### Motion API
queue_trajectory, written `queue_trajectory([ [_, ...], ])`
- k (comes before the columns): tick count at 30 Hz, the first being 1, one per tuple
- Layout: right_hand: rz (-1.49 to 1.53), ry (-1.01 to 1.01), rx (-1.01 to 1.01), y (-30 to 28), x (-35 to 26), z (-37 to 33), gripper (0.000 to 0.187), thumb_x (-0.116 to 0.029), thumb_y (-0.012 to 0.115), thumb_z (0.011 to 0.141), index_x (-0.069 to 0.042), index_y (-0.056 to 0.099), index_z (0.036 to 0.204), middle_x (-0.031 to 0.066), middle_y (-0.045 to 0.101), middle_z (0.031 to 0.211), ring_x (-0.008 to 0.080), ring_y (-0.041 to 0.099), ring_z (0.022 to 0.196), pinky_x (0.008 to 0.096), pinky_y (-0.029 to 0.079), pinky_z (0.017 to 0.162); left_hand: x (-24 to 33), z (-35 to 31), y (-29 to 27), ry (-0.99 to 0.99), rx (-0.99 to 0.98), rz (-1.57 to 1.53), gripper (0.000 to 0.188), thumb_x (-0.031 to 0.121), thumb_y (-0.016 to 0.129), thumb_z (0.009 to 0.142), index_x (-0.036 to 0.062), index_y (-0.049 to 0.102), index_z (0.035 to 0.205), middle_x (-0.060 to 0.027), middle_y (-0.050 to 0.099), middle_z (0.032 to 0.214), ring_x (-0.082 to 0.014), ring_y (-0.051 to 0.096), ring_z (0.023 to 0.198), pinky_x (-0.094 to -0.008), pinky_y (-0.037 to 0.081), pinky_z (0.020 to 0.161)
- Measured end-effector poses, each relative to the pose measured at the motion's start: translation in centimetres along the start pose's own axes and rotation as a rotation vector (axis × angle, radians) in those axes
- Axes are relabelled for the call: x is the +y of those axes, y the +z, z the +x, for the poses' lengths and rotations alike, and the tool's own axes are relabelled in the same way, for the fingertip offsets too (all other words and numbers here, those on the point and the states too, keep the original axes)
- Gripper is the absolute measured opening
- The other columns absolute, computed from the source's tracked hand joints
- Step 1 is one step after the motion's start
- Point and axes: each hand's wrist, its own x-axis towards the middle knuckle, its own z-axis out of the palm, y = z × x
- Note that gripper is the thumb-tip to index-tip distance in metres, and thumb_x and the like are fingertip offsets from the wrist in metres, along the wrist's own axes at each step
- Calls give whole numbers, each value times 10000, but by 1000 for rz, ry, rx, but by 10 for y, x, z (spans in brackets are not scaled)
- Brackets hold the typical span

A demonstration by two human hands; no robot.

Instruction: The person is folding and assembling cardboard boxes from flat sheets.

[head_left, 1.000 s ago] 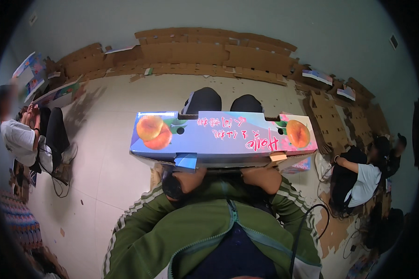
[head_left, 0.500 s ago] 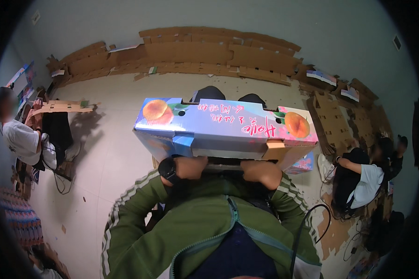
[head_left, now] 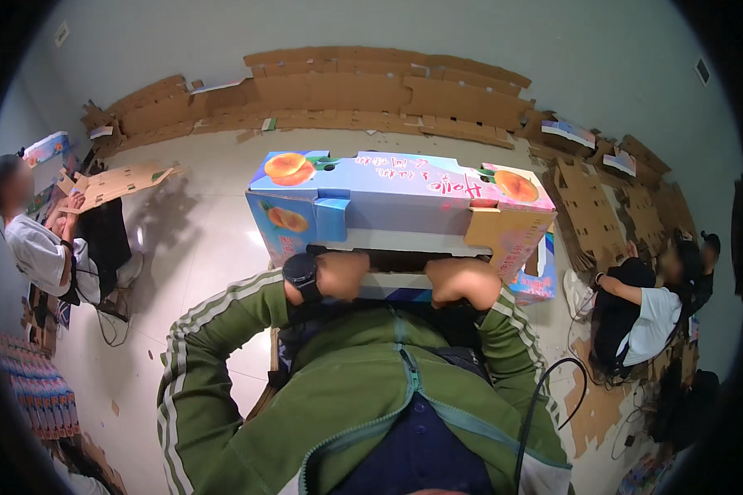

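A printed cardboard fruit box [head_left: 404,216], blue and pink with orange fruit pictures, stands tilted in front of me. Its notched near side shows a dark gap low down. At the left part of that gap is my left hand [head_left: 343,275], with a black watch on the wrist, closed at the box's lower edge. My right hand [head_left: 462,283] is closed at the same edge, farther right. Both sets of fingertips are hidden by the box and the hands themselves. Another printed piece of cardboard [head_left: 537,280] shows just beyond the box's right end.
On the left a seated person [head_left: 41,247] handles a brown cardboard sheet [head_left: 124,183]. More people [head_left: 644,313] sit at the right. Flattened cardboard [head_left: 330,92] lines the far wall, and sheets [head_left: 590,219] lie at right. Stacked printed cartons [head_left: 37,388] stand at lower left.
The box has tipped and shifted slightly away, showing more of its near side and left end. Both my hands moved with it, slightly upward in view. The left person's cardboard sheet has turned.
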Motion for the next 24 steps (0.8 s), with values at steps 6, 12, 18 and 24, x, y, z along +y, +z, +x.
queue_trajectory([
  [6, 9, -6, 52, -1, 3, 4, 440, -282, 783, 670, 71, 677, 909, 242, 686, 901, 359, 681, 841, 415, 525, 711, 1, -5, -14, 97, 59, -49, 540, 158, 781, 637, 17, 662, 1144, -218, 695, 935, -361, 687, 741, -411, 562, 626],
  [12, 35, 33, -111, -22, 4, 13, 439, -301, 831, 665, 67, 702, 866, 215, 698, 879, 359, 680, 833, 415, 527, 715, 0, 11, -41, -45, -160, -136, 720, 108, 867, 509, -6, 629, 1179, -200, 697, 953, -327, 685, 840, -401, 550, 689],
  [18, -13, -39, -217, -31, 7, 22, 460, -332, 828, 669, 61, 710, 875, 201, 700, 812, 350, 674, 753, 406, 514, 698, 0, 13, -52, 3, -210, -96, 756, 159, 882, 469, -10, 635, 1163, -204, 695, 993, -347, 659, 964, -396, 515, 829],
  [24, 126, -120, -282, -21, 16, 28, 504, -360, 854, 662, 79, 703, 860, 173, 695, 736, 267, 618, 629, 377, 476, 624, -13, 28, -61, 136, -394, -167, 700, 160, 881, 465, -44, 656, 1095, -194, 713, 945, -323, 681, 904, -356, 519, 806],
])
